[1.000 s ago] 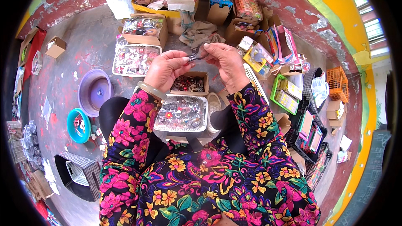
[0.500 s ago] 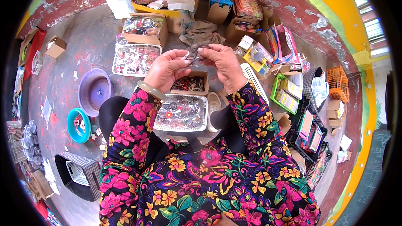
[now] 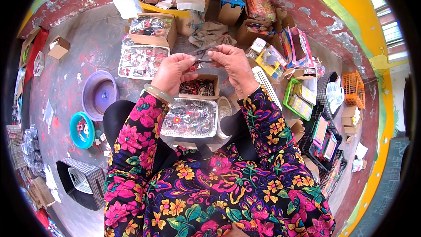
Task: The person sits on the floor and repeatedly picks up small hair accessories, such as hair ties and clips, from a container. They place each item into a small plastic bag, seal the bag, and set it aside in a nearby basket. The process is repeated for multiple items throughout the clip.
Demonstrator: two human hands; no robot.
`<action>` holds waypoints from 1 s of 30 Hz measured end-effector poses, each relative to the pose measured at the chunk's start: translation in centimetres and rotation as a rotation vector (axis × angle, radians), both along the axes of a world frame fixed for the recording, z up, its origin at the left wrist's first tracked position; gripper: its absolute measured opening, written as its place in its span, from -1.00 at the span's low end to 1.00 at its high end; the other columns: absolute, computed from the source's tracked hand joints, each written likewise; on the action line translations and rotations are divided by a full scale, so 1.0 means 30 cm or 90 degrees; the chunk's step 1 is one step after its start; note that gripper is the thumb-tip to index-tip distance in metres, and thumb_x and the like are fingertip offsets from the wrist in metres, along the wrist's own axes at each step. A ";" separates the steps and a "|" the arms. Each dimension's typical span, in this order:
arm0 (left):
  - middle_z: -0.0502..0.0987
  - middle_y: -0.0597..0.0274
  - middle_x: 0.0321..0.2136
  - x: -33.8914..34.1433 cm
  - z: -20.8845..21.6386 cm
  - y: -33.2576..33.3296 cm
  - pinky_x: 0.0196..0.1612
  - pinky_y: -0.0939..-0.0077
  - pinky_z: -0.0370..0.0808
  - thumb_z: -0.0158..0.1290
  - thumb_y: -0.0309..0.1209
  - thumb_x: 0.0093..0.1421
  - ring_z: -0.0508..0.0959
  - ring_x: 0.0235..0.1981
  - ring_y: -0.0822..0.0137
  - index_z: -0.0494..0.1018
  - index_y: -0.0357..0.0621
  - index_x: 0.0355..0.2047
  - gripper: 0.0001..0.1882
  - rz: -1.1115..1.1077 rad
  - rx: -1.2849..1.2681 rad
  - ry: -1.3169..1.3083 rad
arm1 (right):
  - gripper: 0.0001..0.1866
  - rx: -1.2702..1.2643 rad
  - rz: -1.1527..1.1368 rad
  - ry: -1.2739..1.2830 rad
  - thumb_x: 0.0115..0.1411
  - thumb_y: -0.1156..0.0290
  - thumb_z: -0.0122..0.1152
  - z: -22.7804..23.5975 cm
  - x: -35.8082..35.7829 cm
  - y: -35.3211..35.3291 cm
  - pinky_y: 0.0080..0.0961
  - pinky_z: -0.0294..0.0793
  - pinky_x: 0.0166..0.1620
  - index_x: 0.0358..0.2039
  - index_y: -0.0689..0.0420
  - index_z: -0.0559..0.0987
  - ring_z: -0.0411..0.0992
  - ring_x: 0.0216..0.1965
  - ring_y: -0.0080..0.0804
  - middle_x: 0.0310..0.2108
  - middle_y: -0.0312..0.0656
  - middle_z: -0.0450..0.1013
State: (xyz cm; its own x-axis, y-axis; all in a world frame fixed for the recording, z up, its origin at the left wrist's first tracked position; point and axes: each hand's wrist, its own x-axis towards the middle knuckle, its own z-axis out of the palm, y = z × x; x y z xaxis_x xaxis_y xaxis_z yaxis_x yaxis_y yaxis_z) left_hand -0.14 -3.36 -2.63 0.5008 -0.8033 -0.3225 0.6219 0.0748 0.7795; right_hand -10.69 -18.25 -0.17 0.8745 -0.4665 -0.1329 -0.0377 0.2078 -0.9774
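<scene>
Between my two hands is a small dark, band-like item (image 3: 203, 54) with a shiny patch; its exact kind is too small to make out. My left hand (image 3: 172, 71) pinches its left end between thumb and fingers. At the other end, my right hand (image 3: 235, 64) grips it with thumb and forefinger. Just below the hands stands a cardboard box (image 3: 213, 79) of small dark and red pieces. Closer to me, a white plastic basket (image 3: 215, 118) holds several clear-wrapped packets, one with a red flower shape.
A white tray of packets (image 3: 144, 57) and a cardboard box (image 3: 172, 39) stand to the far left. A purple basin (image 3: 90, 91) and a turquoise basin (image 3: 73, 131) sit on the left. On the right are a green basket (image 3: 287, 92) and a black crate (image 3: 312, 149).
The dark item appears more spread out between my fingers, its band now showing higher. Both hands stay in nearly the same place.
</scene>
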 end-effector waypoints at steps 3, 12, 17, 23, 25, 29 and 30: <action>0.49 0.30 -0.43 -0.007 0.006 -0.005 -0.40 0.65 0.54 -0.02 -0.40 0.18 0.46 -0.46 0.55 0.41 -0.21 -0.32 -0.87 0.009 0.009 -0.012 | -0.88 -0.013 0.002 0.013 0.07 0.43 0.19 -0.013 0.000 -0.008 -0.76 0.29 -0.41 -0.42 0.22 0.56 0.31 -0.52 -0.71 -0.54 -0.38 0.44; 0.50 0.25 -0.38 -0.009 0.044 0.008 -0.38 0.62 0.54 -0.01 -0.48 0.16 0.54 -0.34 0.42 0.38 -0.22 -0.25 -0.85 -0.017 0.017 -0.006 | -0.82 -0.010 -0.041 0.002 0.10 0.35 0.18 0.010 -0.008 -0.021 -0.75 0.28 -0.43 -0.49 0.22 0.56 0.30 -0.56 -0.69 -0.59 -0.35 0.43; 0.51 0.14 -0.34 0.010 0.010 0.010 -0.36 0.62 0.54 -0.02 -0.51 0.15 0.55 -0.31 0.33 0.36 -0.26 -0.19 -0.80 -0.037 -0.005 0.039 | -0.80 -0.007 -0.072 -0.017 0.09 0.34 0.20 -0.006 -0.013 -0.022 -0.74 0.28 -0.46 -0.51 0.23 0.56 0.30 -0.59 -0.69 -0.61 -0.33 0.43; 0.49 0.17 -0.38 0.017 0.015 0.014 -0.35 0.62 0.55 -0.03 -0.48 0.17 0.54 -0.36 0.36 0.37 -0.31 -0.27 -0.84 -0.008 -0.029 0.069 | -0.82 0.028 -0.068 -0.024 0.11 0.36 0.18 -0.001 -0.011 -0.024 -0.74 0.29 -0.47 -0.47 0.23 0.56 0.31 -0.60 -0.68 -0.62 -0.33 0.43; 0.48 0.17 -0.39 0.025 0.003 0.015 -0.33 0.62 0.55 -0.04 -0.46 0.18 0.54 -0.37 0.36 0.37 -0.32 -0.28 -0.84 0.000 -0.057 0.094 | -0.83 0.027 -0.071 -0.015 0.11 0.37 0.17 -0.009 -0.011 -0.030 -0.75 0.30 -0.47 -0.45 0.23 0.56 0.32 -0.59 -0.68 -0.62 -0.33 0.44; 0.47 0.14 -0.37 0.015 0.003 0.009 -0.28 0.61 0.55 -0.08 -0.45 0.21 0.53 -0.35 0.35 0.37 -0.35 -0.24 -0.80 0.016 -0.073 0.091 | -0.82 -0.042 -0.091 -0.036 0.12 0.38 0.16 -0.005 -0.008 -0.018 -0.76 0.30 -0.48 -0.44 0.26 0.56 0.31 -0.60 -0.68 -0.62 -0.33 0.44; 0.47 0.12 -0.34 0.018 -0.003 0.009 -0.26 0.61 0.55 -0.10 -0.45 0.22 0.53 -0.31 0.32 0.36 -0.36 -0.21 -0.79 0.006 -0.071 0.086 | -0.81 -0.071 -0.096 -0.049 0.12 0.38 0.15 -0.011 -0.004 -0.019 -0.76 0.29 -0.49 -0.43 0.27 0.56 0.31 -0.60 -0.68 -0.62 -0.34 0.43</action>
